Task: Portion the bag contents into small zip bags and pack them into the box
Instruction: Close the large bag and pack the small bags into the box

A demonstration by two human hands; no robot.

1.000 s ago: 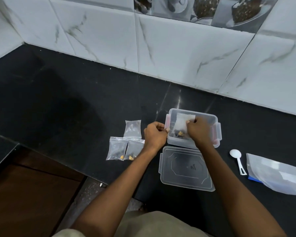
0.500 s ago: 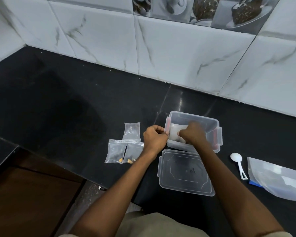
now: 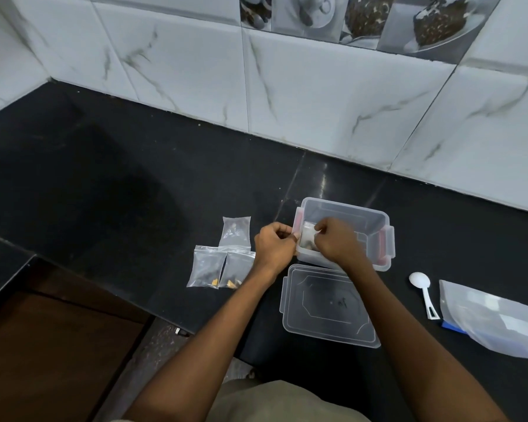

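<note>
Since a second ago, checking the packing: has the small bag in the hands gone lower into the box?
Yes. The small bag sits lower, now mostly below the box rim at its left end.

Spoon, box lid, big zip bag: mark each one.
white spoon (image 3: pixel 419 281): head view, on its round bowl.
box lid (image 3: pixel 326 306): head view, on the flat centre panel.
large zip bag (image 3: pixel 494 321): head view, on the middle of its clear face.

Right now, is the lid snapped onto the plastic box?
No, the lid lies flat on the counter just in front of the open box, which both hands are working over.
</note>
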